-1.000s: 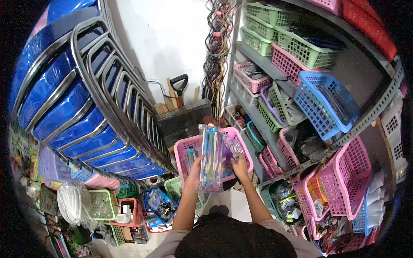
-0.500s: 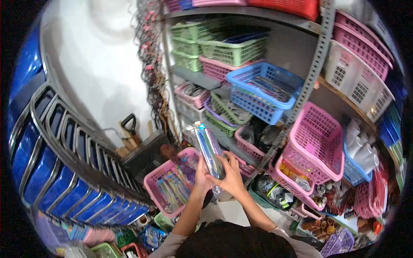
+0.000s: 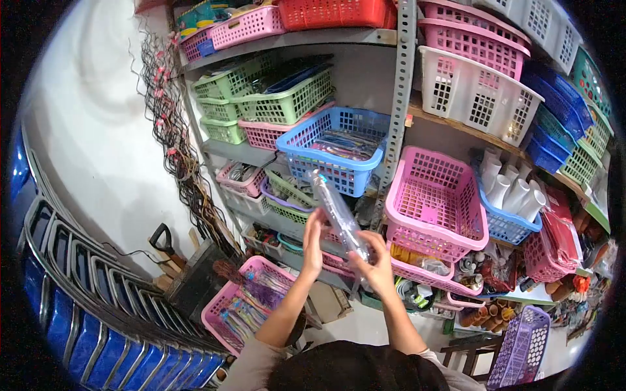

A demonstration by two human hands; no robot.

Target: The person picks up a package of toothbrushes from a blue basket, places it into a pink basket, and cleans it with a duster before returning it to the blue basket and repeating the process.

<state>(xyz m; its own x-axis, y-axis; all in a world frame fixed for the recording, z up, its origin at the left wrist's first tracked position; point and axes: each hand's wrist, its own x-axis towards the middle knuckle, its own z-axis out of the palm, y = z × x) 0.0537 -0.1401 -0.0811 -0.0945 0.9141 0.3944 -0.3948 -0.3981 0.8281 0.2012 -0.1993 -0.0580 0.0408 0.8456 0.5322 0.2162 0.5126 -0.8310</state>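
Okay, I see both hands raised at the shelves. The right hand [image 3: 373,266] has its grip clamped on the lower end of the clear pack [image 3: 334,210]. The left hand [image 3: 313,240] lies flat along it, and I can't tell if that grip is closed. The pack tilts top-first, just under the rim of the blue basket [image 3: 329,159]. It's probably held two-handed because it's long and floppy.

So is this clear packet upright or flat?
Upright, tilted: left hand and right hand hold the packet low, top by the blue basket.
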